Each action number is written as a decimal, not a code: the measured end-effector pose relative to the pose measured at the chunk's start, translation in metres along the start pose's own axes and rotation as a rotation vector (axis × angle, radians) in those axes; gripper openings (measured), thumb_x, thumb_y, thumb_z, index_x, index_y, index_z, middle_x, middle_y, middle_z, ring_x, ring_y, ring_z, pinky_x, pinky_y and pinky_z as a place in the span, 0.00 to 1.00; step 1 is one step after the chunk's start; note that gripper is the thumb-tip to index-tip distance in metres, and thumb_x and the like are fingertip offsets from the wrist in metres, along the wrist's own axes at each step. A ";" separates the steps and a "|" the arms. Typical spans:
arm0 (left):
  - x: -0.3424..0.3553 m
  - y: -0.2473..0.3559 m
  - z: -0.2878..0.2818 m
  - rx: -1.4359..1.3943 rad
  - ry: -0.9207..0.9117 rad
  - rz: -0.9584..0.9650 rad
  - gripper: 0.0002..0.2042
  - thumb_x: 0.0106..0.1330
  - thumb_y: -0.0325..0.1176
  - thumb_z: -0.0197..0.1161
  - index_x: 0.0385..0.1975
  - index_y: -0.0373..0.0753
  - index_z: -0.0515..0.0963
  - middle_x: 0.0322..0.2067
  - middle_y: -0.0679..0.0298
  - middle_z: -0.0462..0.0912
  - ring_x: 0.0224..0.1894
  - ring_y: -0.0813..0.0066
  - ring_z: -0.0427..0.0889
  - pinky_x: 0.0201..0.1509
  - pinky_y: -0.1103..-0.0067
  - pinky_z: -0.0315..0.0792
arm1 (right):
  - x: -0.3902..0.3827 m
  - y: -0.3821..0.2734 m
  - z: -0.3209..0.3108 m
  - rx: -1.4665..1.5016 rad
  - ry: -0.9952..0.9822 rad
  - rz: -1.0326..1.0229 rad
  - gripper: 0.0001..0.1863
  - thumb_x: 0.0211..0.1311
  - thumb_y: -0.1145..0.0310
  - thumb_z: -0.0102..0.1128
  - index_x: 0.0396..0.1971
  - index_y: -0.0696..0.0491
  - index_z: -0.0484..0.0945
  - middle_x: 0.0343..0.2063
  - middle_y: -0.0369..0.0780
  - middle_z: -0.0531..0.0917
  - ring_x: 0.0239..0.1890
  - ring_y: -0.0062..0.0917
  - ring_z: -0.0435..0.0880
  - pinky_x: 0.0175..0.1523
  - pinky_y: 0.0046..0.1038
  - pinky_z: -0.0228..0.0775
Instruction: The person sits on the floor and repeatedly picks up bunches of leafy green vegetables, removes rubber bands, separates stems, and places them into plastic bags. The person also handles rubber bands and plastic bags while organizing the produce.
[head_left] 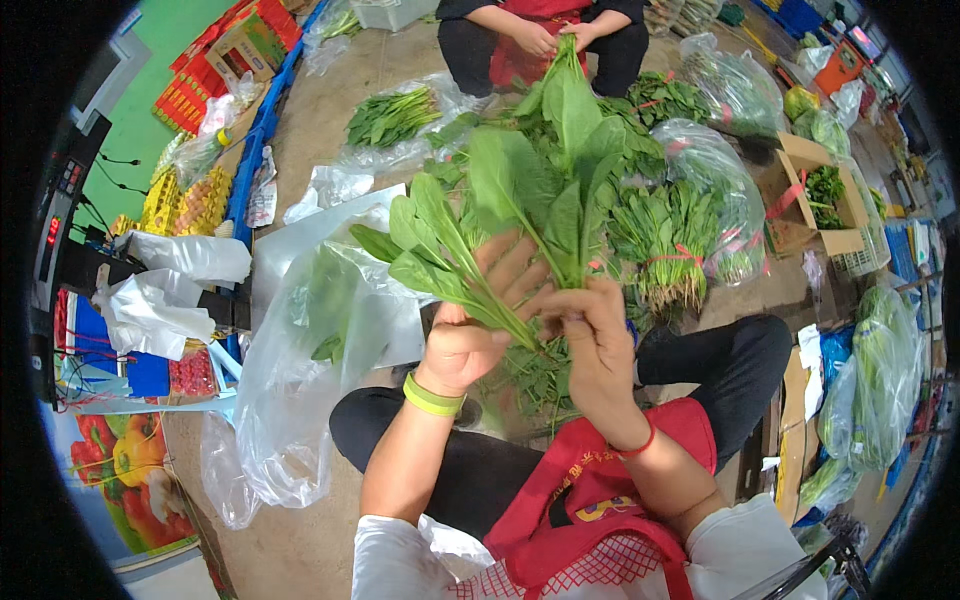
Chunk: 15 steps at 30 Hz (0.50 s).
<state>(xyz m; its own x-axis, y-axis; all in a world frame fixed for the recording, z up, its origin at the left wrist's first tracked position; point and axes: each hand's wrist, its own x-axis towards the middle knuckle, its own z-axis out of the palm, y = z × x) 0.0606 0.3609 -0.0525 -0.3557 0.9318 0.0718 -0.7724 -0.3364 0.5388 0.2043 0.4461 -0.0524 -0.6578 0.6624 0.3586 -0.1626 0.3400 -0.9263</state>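
Note:
My left hand (460, 350), with a yellow-green band at its wrist, is closed round a few stems of leafy greens (430, 240), their leaves pointing up and left. Its fingers are somewhat blurred. Beside it, my right hand (598, 345) pinches the stem ends of a second upright sprig of broad-leaved greens (567, 215) between thumb and fingers. The two hands are close together, above my lap. Below them lie loose greens (535, 380) on the floor between my legs, partly hidden by my hands.
Tied bundles of greens with roots (668, 245) lie to the right, near an open cardboard box (822, 190). A clear plastic bag (290, 400) spreads at left. Across from me a person (545, 35) in a red apron holds greens. More greens (393, 113) rest on plastic at far left.

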 end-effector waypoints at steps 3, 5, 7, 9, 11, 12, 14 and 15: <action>0.001 -0.003 -0.007 0.111 -0.044 0.042 0.56 0.34 0.18 0.55 0.76 0.35 0.48 0.76 0.51 0.53 0.78 0.53 0.51 0.80 0.62 0.48 | 0.007 -0.008 0.015 -0.131 0.074 0.000 0.13 0.60 0.82 0.57 0.45 0.55 0.79 0.41 0.43 0.73 0.44 0.35 0.76 0.50 0.31 0.71; 0.000 -0.004 -0.007 0.177 -0.027 0.059 0.55 0.33 0.17 0.55 0.76 0.37 0.51 0.74 0.52 0.57 0.75 0.56 0.59 0.76 0.65 0.55 | 0.006 -0.016 0.018 -0.138 0.078 0.046 0.16 0.55 0.82 0.63 0.45 0.55 0.79 0.42 0.44 0.73 0.45 0.38 0.76 0.52 0.33 0.70; 0.000 -0.006 -0.007 0.162 -0.014 0.035 0.55 0.34 0.17 0.54 0.76 0.38 0.53 0.73 0.53 0.59 0.72 0.57 0.63 0.74 0.67 0.59 | 0.006 -0.013 0.021 -0.121 0.093 0.056 0.17 0.53 0.82 0.66 0.45 0.55 0.79 0.42 0.44 0.73 0.46 0.37 0.76 0.52 0.32 0.70; -0.002 -0.006 -0.005 0.129 -0.003 0.021 0.54 0.35 0.15 0.53 0.76 0.39 0.53 0.72 0.54 0.60 0.68 0.60 0.67 0.70 0.69 0.63 | 0.006 -0.012 0.019 -0.147 0.067 0.063 0.17 0.56 0.82 0.67 0.46 0.56 0.78 0.44 0.39 0.71 0.45 0.26 0.76 0.51 0.25 0.68; -0.003 -0.006 -0.007 0.118 0.002 0.019 0.53 0.36 0.14 0.52 0.76 0.39 0.53 0.73 0.54 0.60 0.68 0.59 0.67 0.70 0.68 0.63 | 0.006 -0.008 0.018 -0.150 0.063 0.047 0.17 0.58 0.82 0.67 0.48 0.57 0.77 0.45 0.37 0.70 0.45 0.21 0.76 0.50 0.21 0.68; -0.002 -0.007 -0.013 0.116 -0.030 0.038 0.53 0.37 0.14 0.52 0.76 0.40 0.53 0.73 0.53 0.58 0.71 0.56 0.64 0.72 0.67 0.62 | 0.005 -0.005 0.019 -0.140 0.073 0.026 0.17 0.59 0.82 0.67 0.48 0.57 0.76 0.46 0.37 0.70 0.45 0.21 0.76 0.51 0.22 0.68; -0.002 -0.006 -0.011 0.096 -0.040 0.062 0.51 0.39 0.14 0.52 0.75 0.39 0.53 0.73 0.53 0.59 0.74 0.53 0.59 0.76 0.61 0.56 | 0.003 -0.001 0.019 -0.137 0.115 0.005 0.17 0.61 0.81 0.65 0.49 0.57 0.74 0.46 0.37 0.71 0.45 0.20 0.76 0.51 0.23 0.69; -0.002 -0.005 -0.009 0.086 -0.045 0.073 0.50 0.41 0.14 0.52 0.75 0.39 0.54 0.73 0.53 0.59 0.76 0.51 0.57 0.78 0.59 0.53 | 0.001 0.001 0.018 -0.143 0.147 0.003 0.17 0.63 0.80 0.64 0.50 0.58 0.73 0.46 0.37 0.72 0.45 0.20 0.77 0.52 0.23 0.70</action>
<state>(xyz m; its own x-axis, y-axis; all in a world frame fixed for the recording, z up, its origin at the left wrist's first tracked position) 0.0603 0.3594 -0.0632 -0.3842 0.9110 0.1500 -0.6963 -0.3926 0.6009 0.1900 0.4355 -0.0546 -0.5420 0.7503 0.3785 -0.0479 0.4221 -0.9053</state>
